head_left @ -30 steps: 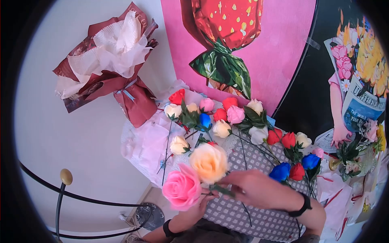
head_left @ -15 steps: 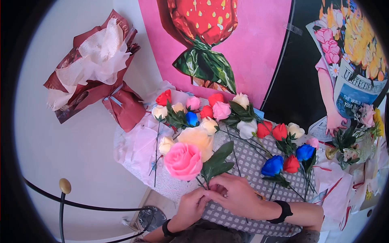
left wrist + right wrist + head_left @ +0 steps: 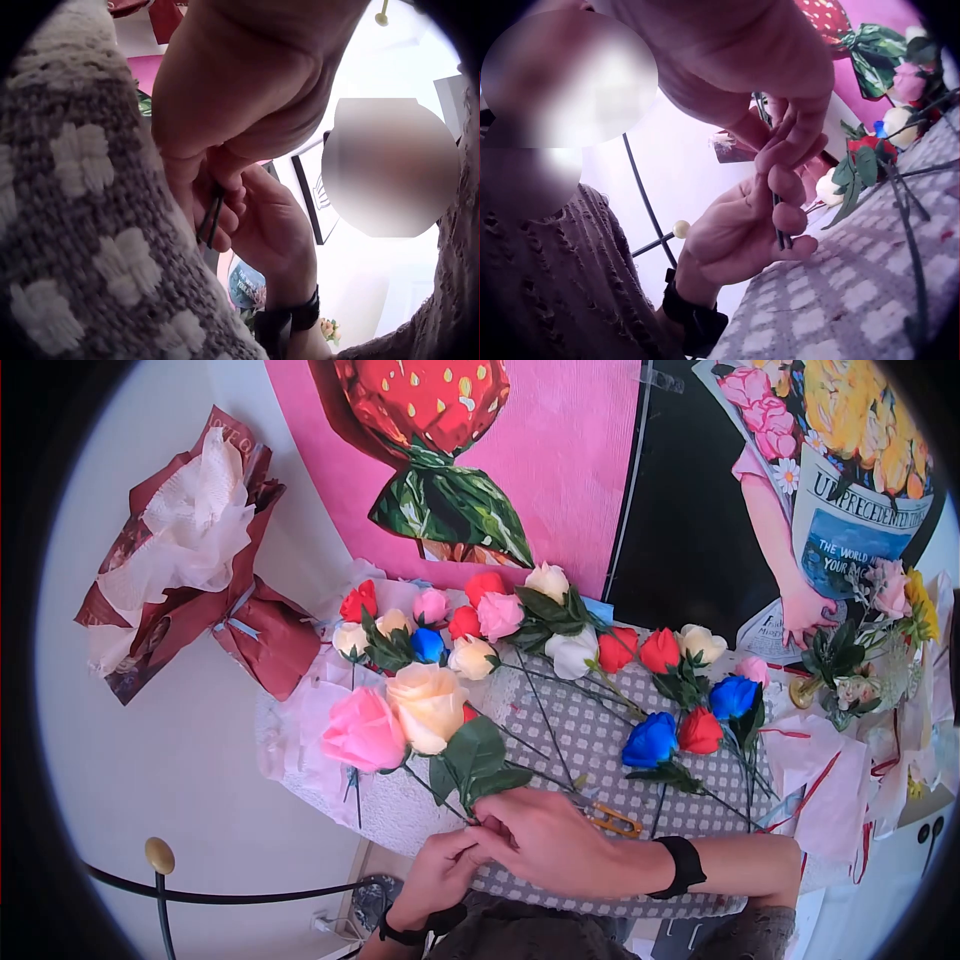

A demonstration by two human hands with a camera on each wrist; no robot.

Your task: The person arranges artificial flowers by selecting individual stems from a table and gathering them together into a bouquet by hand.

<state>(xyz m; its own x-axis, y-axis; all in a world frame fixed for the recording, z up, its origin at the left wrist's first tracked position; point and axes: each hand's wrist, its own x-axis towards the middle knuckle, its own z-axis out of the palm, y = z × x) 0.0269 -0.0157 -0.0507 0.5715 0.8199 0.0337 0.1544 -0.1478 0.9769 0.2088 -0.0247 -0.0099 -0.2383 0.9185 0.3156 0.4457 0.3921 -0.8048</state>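
A large pink rose (image 3: 364, 731) and a large cream rose (image 3: 427, 707) lean side by side over the table, green leaves (image 3: 474, 756) below them. Their dark stems (image 3: 778, 225) run together through both hands. The left hand (image 3: 437, 876) curls its fingers round the stems' lower part, with the ends showing below its fingers in the right wrist view. Just above and touching it, the right hand (image 3: 550, 843) pinches the stems below the leaves. In the left wrist view the two stems (image 3: 213, 217) show between the hands.
Smaller roses, such as a blue rose (image 3: 650, 741) and a white rose (image 3: 573, 652), lie across the checked cloth (image 3: 600, 710). Gold-handled scissors (image 3: 614, 819) lie right of the hands. A wrapped bouquet (image 3: 262, 635) stands at the left, pink paper (image 3: 815, 760) at the right.
The right hand has come down from the right to the stems beside the left hand. Both roses have moved left and now tilt apart from each other. The head view has shifted to the right.
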